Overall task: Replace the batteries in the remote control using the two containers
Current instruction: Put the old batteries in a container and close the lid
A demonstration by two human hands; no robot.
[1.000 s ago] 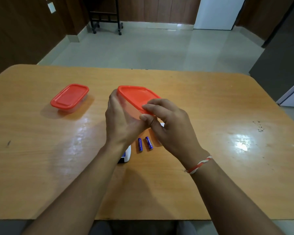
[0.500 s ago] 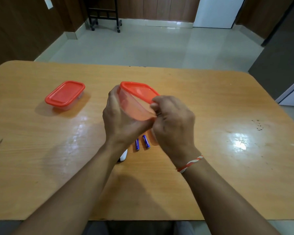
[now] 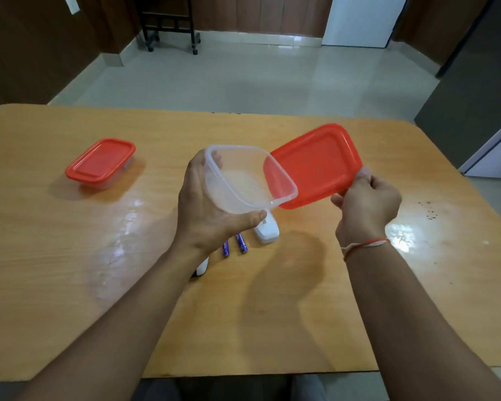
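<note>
Nearest the viewer, two forearms are seen reaching forward over the wooden desk [image 3: 70,285], the right wrist ringed by a red and white thread [image 3: 365,245]. Beneath the left wrist a white remote control [image 3: 202,267] is partly hidden, only its near end being visible, so its long axis cannot be judged with certainty. Just beyond it two blue batteries [image 3: 233,248] are laid side by side on the desk, close but apart, their long axes running roughly away from the viewer. Just to their right a small white piece [image 3: 266,231] is seen, lying flat with its length also directed away from the viewer; whether it is the remote's cover cannot be told. Above these the left hand [image 3: 206,209] is curled around a clear container [image 3: 243,180], the thumb being pressed under its near corner and the fingers wrapped behind its left wall; the container is held off the desk, tilted with its open mouth turned up and toward the viewer, and nothing is seen in it. To the right, a red lid [image 3: 313,166] is pinched at its near right edge by the right hand [image 3: 368,201], tilted, with its left edge lying behind the container's right rim. Farther off to the left, a second container [image 3: 100,163] with its red lid on rests on the desk, its long axis running diagonally from near left to far right.
</note>
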